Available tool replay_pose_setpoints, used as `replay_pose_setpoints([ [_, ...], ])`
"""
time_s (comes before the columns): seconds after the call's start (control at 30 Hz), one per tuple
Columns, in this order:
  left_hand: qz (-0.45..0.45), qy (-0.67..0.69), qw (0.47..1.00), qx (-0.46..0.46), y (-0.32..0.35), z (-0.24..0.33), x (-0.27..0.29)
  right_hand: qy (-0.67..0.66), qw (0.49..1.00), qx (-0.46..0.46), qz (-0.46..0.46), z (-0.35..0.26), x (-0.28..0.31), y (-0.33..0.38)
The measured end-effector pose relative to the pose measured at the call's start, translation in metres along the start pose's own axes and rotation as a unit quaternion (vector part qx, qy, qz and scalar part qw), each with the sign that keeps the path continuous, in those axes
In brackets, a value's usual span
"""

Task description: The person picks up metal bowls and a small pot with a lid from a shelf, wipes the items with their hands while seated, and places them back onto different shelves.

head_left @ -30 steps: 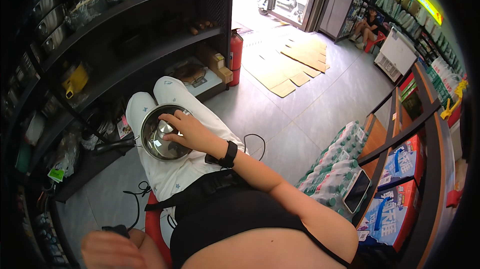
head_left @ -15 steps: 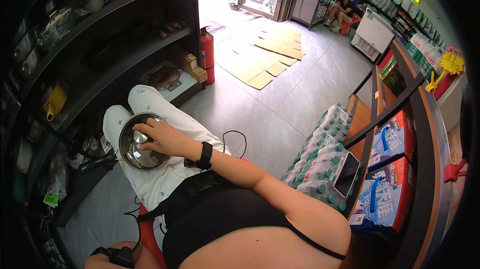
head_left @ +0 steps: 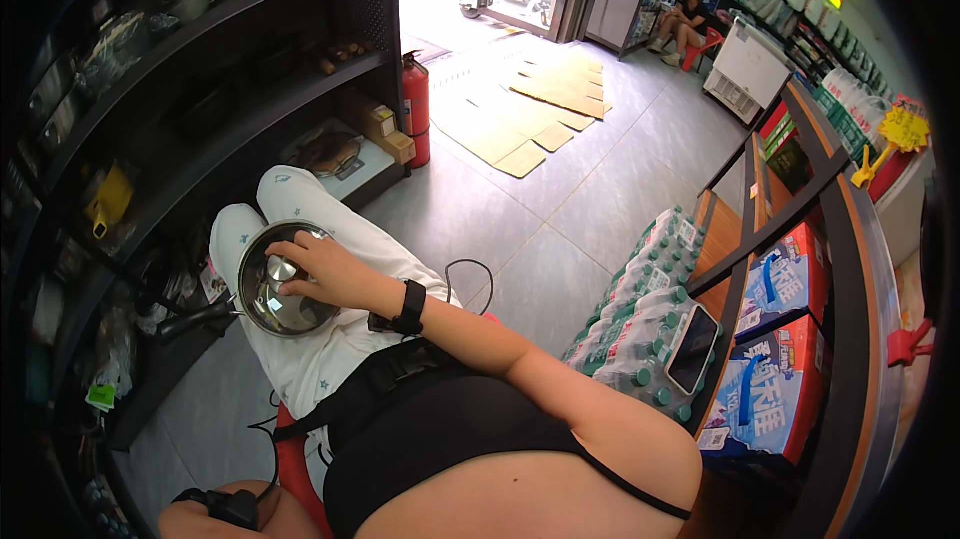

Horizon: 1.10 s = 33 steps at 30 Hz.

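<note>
Sitting beneath right hand (head_left: 325, 272): pan (head_left: 268, 309)

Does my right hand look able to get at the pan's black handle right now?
Probably yes: the black handle juts out leftward with nothing visible over it, though your right hand is on the silver knob.

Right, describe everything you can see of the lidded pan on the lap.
The lidded pan is round and shiny, with a silvery, metal-looking rim and a dark, glass-like lid. A silvery knob stands mid-lid; a long black handle points toward the picture's left. It rests on the white trousers. The right hand has thumb and fingers around the knob.
</note>
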<state>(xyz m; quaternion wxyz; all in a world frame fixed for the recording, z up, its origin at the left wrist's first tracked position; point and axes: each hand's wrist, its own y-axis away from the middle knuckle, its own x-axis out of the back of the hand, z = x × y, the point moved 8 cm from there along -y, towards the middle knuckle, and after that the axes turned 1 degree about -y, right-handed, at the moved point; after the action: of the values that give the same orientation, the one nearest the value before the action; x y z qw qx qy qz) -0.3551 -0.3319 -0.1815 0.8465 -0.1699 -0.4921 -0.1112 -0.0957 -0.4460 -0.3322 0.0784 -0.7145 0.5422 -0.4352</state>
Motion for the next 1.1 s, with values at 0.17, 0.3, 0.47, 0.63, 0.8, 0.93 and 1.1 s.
replay_pose_setpoints([
  [0.17, 0.001, -0.007, 1.000, -0.013, 0.001, 0.001, -0.002, -0.008, 1.000, -0.002, 0.004, 0.000, 0.001, 0.000],
  [0.3, 0.020, -0.001, 1.000, -0.004, -0.004, -0.002, -0.002, 0.005, 1.000, 0.000, 0.006, 0.002, 0.000, 0.000],
  [0.47, 0.034, 0.011, 0.999, -0.005, -0.001, -0.004, 0.002, -0.040, 0.999, -0.018, 0.008, 0.006, -0.001, -0.001],
  [0.63, 0.006, 0.017, 0.999, -0.028, 0.008, -0.002, -0.009, -0.018, 1.000, -0.006, -0.022, -0.007, -0.011, -0.005],
  [0.8, 0.133, -0.008, 0.985, 0.107, 0.037, -0.050, -0.005, -0.020, 1.000, -0.001, -0.013, 0.000, -0.002, -0.005],
  [0.93, 0.375, -0.032, 0.824, 0.425, 0.111, -0.131, 0.053, -0.087, 0.996, -0.031, -0.007, 0.009, 0.005, -0.003],
  [1.1, 0.389, -0.163, 0.688, 0.590, 0.216, -0.212, 0.031, -0.042, 0.997, -0.061, -0.039, -0.006, 0.007, -0.004],
])
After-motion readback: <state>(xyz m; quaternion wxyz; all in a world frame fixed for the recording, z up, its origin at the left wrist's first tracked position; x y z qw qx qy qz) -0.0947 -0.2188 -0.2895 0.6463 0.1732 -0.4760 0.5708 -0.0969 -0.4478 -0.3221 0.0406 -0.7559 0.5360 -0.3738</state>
